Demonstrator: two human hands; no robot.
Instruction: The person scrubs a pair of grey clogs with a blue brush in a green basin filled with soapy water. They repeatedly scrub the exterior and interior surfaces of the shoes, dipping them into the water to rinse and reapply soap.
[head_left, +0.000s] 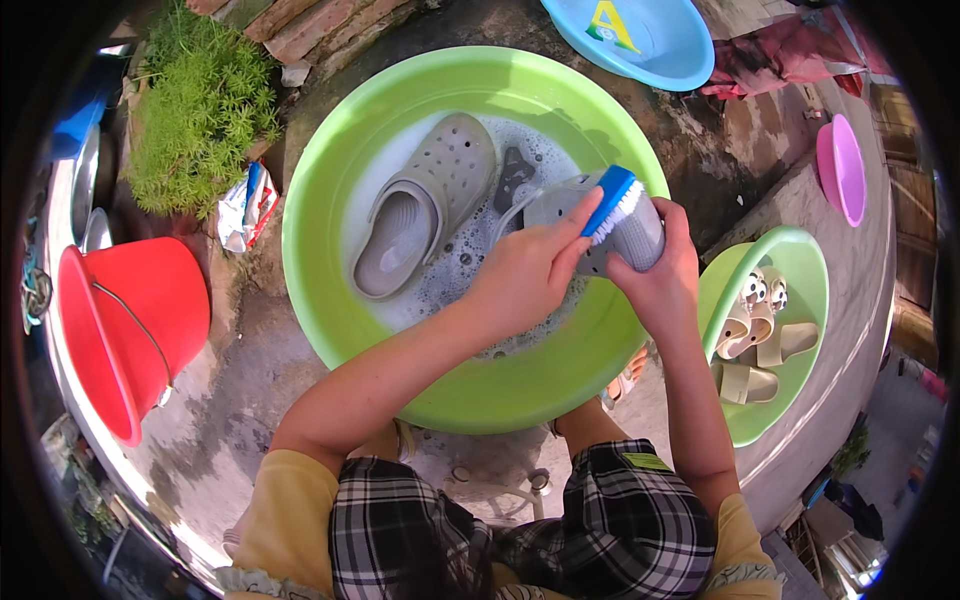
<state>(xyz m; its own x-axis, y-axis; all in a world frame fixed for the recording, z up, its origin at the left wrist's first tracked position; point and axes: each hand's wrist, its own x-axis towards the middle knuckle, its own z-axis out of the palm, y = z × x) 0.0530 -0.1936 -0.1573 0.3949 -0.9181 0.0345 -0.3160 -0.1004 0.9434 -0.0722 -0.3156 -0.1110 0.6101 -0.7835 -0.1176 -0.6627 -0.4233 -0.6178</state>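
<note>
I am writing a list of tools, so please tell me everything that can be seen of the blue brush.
The brush has a blue back, plastic-looking, and short white bristles. It is slanted, held in the left hand, with fingers against the blue back. The bristles face the grey clog in the right hand and appear to touch it, over the right side of the green basin. The fingers hide part of it.

A clog (430,200) lies in the middle basin (320,240), between the bucket (150,310), left, and tub (802,290), right.
</note>
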